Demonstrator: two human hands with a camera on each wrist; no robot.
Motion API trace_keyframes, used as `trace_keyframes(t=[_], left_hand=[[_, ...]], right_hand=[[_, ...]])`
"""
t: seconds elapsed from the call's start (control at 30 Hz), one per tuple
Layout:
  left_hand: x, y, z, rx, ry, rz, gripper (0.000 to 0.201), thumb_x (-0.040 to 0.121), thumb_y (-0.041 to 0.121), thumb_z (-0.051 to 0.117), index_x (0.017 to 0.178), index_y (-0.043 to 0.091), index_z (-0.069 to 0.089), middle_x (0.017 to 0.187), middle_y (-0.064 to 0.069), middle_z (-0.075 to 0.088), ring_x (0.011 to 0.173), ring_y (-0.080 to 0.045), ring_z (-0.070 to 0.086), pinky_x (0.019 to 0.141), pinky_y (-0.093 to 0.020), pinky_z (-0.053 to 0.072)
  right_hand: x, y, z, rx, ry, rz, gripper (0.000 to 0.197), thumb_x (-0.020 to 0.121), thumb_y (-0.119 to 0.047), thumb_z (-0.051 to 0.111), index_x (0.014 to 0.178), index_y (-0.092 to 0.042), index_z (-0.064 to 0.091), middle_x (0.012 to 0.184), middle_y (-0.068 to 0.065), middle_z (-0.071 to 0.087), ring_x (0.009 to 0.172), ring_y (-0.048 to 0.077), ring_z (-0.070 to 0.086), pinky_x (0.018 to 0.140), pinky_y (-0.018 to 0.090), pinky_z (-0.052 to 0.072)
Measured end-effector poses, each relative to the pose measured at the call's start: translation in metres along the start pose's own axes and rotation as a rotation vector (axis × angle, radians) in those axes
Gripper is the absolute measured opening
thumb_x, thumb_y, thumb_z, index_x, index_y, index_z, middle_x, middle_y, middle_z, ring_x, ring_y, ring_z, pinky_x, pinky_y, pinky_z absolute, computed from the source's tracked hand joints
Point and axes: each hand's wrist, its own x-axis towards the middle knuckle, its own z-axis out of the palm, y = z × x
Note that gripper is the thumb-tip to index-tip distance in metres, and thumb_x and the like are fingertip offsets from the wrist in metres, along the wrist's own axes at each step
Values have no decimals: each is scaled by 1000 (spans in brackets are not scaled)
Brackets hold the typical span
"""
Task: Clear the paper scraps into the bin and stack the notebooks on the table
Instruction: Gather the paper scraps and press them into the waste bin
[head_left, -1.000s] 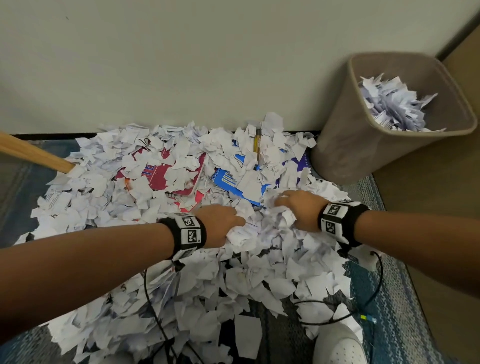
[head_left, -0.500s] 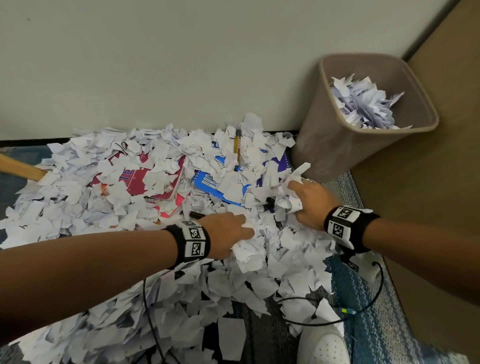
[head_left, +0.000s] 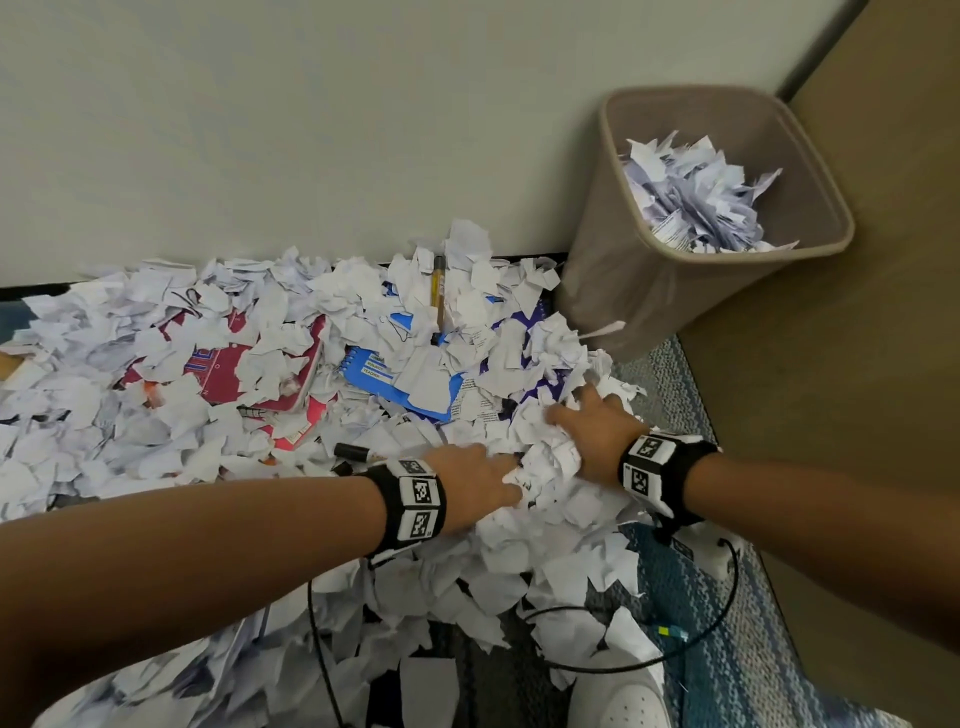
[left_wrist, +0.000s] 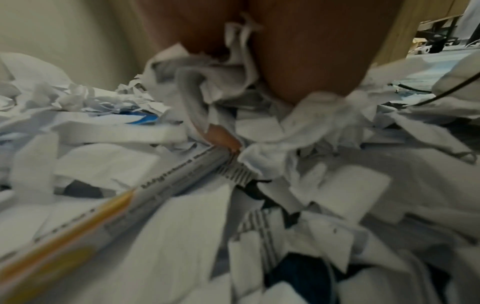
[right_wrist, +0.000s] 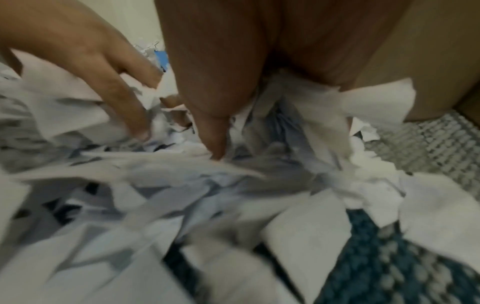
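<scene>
White paper scraps (head_left: 524, 566) cover the rug in a wide pile. Half buried in them lie a red notebook (head_left: 218, 364), a pink one (head_left: 293, 434), a blue one (head_left: 382, 371) and a purple one (head_left: 535, 387). The tan bin (head_left: 618, 291) stands at the back right against the wall, with scraps (head_left: 696, 202) inside. My left hand (head_left: 511, 480) and right hand (head_left: 571, 415) squeeze a bunch of scraps (head_left: 550, 462) between them, just in front of the purple notebook. In both wrist views crumpled scraps (left_wrist: 221, 82) (right_wrist: 311, 102) are gripped under curled fingers.
A yellow-brown marker (head_left: 438, 291) lies on the pile near the wall. A black-capped marker (head_left: 353, 451) lies by my left wrist, close under it in the wrist view (left_wrist: 155, 185). A black cable (head_left: 675, 657) loops over the blue rug (head_left: 691, 587) beside a white shoe (head_left: 618, 696). A brown panel (head_left: 857, 389) borders the right.
Both hands have swept right through the pile, toward the bin side. The left hand has closed in on the right, bunching scraps between them. A black-capped marker has come uncovered behind the left wrist.
</scene>
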Motion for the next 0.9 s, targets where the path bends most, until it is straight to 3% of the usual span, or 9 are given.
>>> trace_keyframes(t=[0.1, 0.2, 0.4, 0.47, 0.57, 0.67, 0.77, 0.9], left_hand=[[1, -6, -9, -20, 11, -10, 51, 87, 11, 59, 133, 21, 39, 132, -12, 38, 104, -34, 51, 70, -43, 47], [1, -10, -18, -99, 81, -66, 51, 83, 15, 62, 129, 22, 41, 122, -10, 42, 99, -33, 54, 72, -42, 49], [-1, -16, -28, -142, 180, -160, 50, 83, 33, 62, 128, 25, 42, 115, -8, 47, 92, -29, 57, 61, -33, 38], [-2, -20, -28, -148, 182, -181, 51, 84, 35, 60, 130, 25, 42, 114, -8, 50, 92, -30, 59, 61, -33, 38], [-5, -28, -30, -165, 205, -204, 56, 85, 34, 57, 136, 27, 36, 115, -8, 50, 95, -31, 59, 63, -32, 40], [-10, -38, -35, -161, 249, -241, 54, 87, 30, 56, 138, 27, 38, 116, -7, 50, 97, -30, 58, 68, -34, 43], [-14, -52, -38, -230, 272, -275, 44, 88, 26, 55, 130, 22, 47, 115, -7, 50, 99, -30, 58, 71, -31, 42], [-24, -73, -36, -283, 301, -325, 33, 86, 21, 57, 119, 19, 55, 110, -8, 52, 101, -29, 57, 80, -36, 48]], right_hand=[[8, 3, -14, 26, 16, -4, 51, 86, -29, 61, 132, -28, 39, 128, 16, 38, 104, 42, 56, 89, 46, 50], [14, 6, -22, 73, 29, -11, 51, 81, -25, 65, 127, -24, 44, 121, 16, 44, 99, 40, 60, 86, 45, 52], [13, 11, -27, 210, 180, -56, 51, 76, -37, 63, 123, -27, 44, 113, 11, 51, 106, 34, 54, 89, 44, 50], [12, 10, -29, 263, 243, -103, 42, 74, -40, 56, 112, -27, 45, 106, 9, 58, 102, 34, 57, 83, 43, 51], [7, 4, -39, 330, 296, -144, 30, 73, -33, 58, 100, -23, 49, 94, 4, 64, 89, 31, 61, 74, 42, 53], [0, -3, -47, 338, 322, -177, 28, 74, -28, 60, 98, -24, 47, 87, 4, 64, 81, 31, 62, 67, 42, 54], [-2, -14, -55, 343, 313, -186, 30, 76, -28, 58, 105, -25, 51, 94, 3, 67, 87, 30, 63, 73, 42, 54], [8, -22, -58, 320, 373, -219, 33, 78, -17, 59, 111, -16, 62, 104, 7, 65, 101, 30, 58, 84, 32, 45]])
